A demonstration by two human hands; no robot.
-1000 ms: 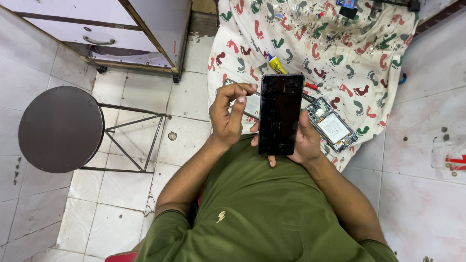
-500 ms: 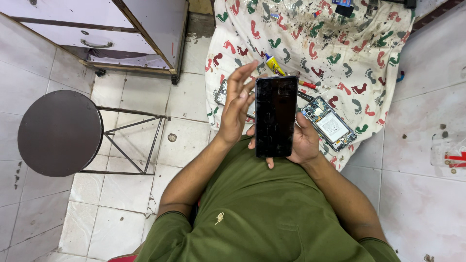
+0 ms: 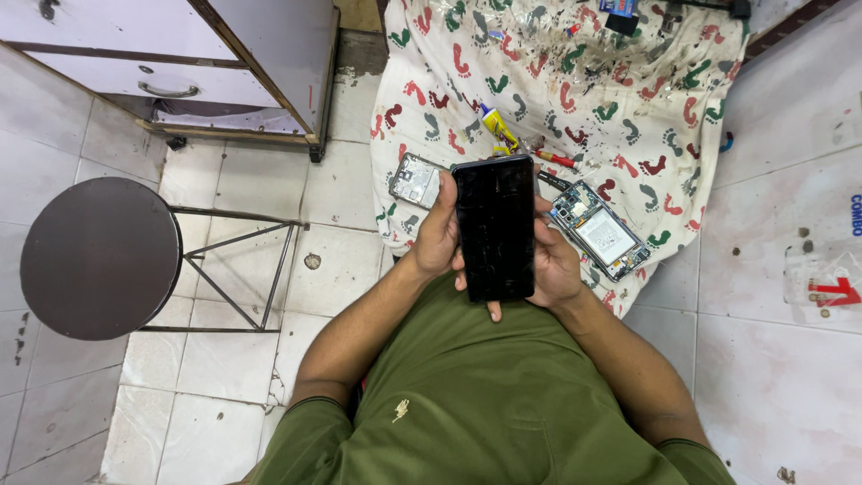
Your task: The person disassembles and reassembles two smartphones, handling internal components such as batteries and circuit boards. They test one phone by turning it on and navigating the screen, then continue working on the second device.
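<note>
A black phone screen panel [image 3: 494,226] stands upright between both hands above my lap. My left hand [image 3: 437,232] grips its left edge, fingers wrapped along the side. My right hand [image 3: 554,260] cups it from behind and the right, one fingertip showing under the bottom edge. Beyond it, an opened phone body [image 3: 600,232] with its circuit board and battery exposed lies on a white cloth with coloured footprints [image 3: 575,81]. A silver phone back cover [image 3: 416,180] lies on the cloth left of my left hand.
A yellow glue tube [image 3: 496,128] and a red-handled tool [image 3: 557,159] lie on the cloth. A round dark stool [image 3: 99,256] stands on the tiled floor at left. A white cabinet with a drawer [image 3: 171,63] is at top left. A plastic bag [image 3: 826,283] lies at right.
My left hand's fingers were spread open beside the panel half a second ago; now they have closed onto its left edge. The panel stays upright in my right hand.
</note>
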